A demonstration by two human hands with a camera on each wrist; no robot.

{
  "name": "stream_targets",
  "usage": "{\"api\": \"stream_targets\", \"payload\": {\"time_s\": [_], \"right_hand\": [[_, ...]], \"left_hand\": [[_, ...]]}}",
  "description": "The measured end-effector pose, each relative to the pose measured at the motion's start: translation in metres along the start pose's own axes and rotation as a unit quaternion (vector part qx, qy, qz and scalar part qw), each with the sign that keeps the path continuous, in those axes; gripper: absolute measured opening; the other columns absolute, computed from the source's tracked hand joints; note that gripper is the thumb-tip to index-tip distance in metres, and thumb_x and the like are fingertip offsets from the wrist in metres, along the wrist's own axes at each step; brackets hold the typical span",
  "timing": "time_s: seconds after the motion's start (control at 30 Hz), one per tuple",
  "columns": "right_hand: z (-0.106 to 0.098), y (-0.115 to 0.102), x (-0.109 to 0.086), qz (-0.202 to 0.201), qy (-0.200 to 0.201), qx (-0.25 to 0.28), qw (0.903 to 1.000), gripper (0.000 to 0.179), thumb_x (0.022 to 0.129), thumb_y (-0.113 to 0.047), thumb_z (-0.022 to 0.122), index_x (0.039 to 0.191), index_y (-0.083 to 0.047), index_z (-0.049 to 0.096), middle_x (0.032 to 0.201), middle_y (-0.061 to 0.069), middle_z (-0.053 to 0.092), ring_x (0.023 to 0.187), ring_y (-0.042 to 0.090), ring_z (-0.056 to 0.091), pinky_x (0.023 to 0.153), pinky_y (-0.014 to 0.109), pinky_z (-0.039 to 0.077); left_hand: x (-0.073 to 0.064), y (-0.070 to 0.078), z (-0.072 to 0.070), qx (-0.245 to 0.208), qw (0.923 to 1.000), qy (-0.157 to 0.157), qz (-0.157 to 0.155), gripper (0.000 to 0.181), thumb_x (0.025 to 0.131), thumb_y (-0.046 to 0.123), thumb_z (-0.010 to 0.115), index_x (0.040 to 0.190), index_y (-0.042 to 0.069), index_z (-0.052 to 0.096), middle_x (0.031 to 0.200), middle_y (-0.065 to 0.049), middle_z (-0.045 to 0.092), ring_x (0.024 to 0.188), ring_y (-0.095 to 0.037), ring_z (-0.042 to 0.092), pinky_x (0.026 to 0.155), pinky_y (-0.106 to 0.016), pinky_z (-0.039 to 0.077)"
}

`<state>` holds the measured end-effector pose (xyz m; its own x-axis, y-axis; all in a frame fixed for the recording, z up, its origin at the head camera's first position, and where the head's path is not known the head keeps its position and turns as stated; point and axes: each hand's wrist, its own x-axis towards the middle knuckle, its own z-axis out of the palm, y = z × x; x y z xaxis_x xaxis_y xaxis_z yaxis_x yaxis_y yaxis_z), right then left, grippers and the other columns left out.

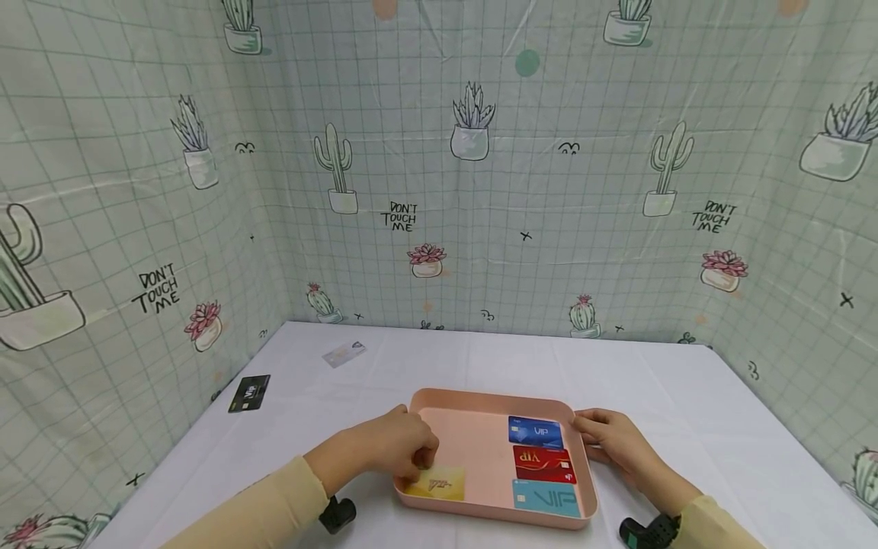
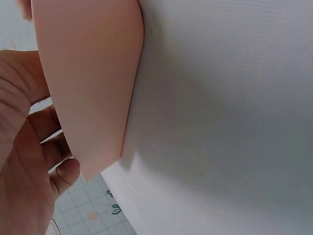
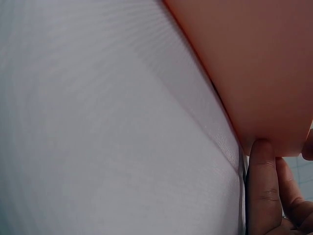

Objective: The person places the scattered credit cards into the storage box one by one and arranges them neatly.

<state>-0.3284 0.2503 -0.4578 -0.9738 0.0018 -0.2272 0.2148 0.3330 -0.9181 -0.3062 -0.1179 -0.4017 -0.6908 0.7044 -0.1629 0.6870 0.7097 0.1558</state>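
Observation:
A pink tray [image 1: 473, 436] lies on the white table. My left hand [image 1: 394, 442] reaches over its left rim, the fingers curled down and pinching the corner of a yellow card [image 1: 442, 484] low in the tray's front left corner. In the left wrist view the tray's outer wall [image 2: 93, 83] hides those fingertips. My right hand [image 1: 617, 442] grips the tray's right rim near the back corner; one finger [image 3: 264, 166] presses the outer wall. Along the tray's right side lie a blue VIP card [image 1: 535, 432], a red VIP card [image 1: 543, 464] and a light-blue VIP card [image 1: 545, 497].
A black VIP card [image 1: 250, 393] lies on the table near its left edge. Farther back is a silver-grey card [image 1: 344, 354]. Cloth walls [image 1: 480, 282] with a cactus print stand behind the table [image 1: 658, 381] and at both sides.

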Motion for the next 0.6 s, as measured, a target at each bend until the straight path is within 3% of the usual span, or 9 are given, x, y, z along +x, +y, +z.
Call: {"api": "stream_targets", "payload": {"time_s": [0.43,0.6], "right_hand": [[0.0003,0.0005,-0.001,0.002,-0.003,0.009,1.0,0.057,0.104,-0.03,0.062,0.14,0.013,0.049,0.125,0.023,0.065,0.095,0.017,0.064,0.083,0.032,0.062],[0.0001,-0.0004,-0.0015,0.0,-0.003,0.014,0.9999,0.055,0.105,-0.028,0.061,0.139,0.013,0.049,0.123,0.022,0.066,0.094,0.016,0.064,0.083,0.032,0.062]], "left_hand": [[-0.0013,-0.0009,-0.0004,0.018,0.9998,0.001,0.006,0.019,0.081,0.018,0.087,0.08,0.024,0.068,0.071,0.017,0.056,0.071,0.001,0.048,0.079,-0.026,0.033],[-0.0025,-0.0063,-0.0026,0.031,0.9988,0.03,0.022,0.015,0.086,0.023,0.083,0.081,0.027,0.069,0.072,0.021,0.055,0.072,0.002,0.049,0.08,-0.027,0.032]]}}
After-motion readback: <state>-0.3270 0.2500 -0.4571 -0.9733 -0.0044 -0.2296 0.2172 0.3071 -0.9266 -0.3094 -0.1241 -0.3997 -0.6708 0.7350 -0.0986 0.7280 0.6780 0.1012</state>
